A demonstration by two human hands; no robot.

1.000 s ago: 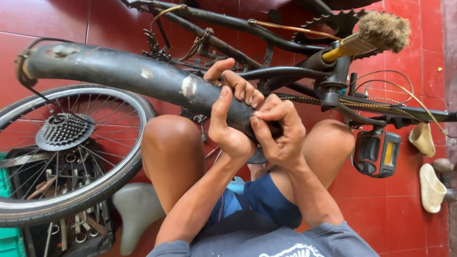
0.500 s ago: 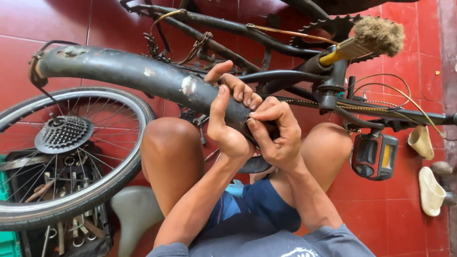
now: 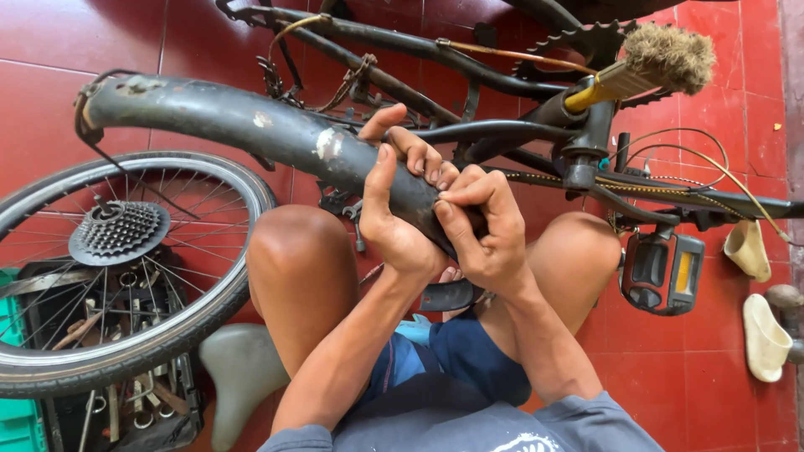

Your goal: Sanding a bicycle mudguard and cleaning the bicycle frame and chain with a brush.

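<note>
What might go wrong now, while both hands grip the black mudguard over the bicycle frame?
1. The left hand and right hand pinch the black mudguard at one end only; its long free end may swing.
2. The chainring teeth and pedal sit close to the hands and knees, so a slip might scrape skin.

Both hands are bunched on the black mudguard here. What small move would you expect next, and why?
Probably a short pinch-and-pull by the right hand: its fingertips press one spot on the black mudguard, while the left hand wraps and steadies it. What they are picking at is hidden.
</note>
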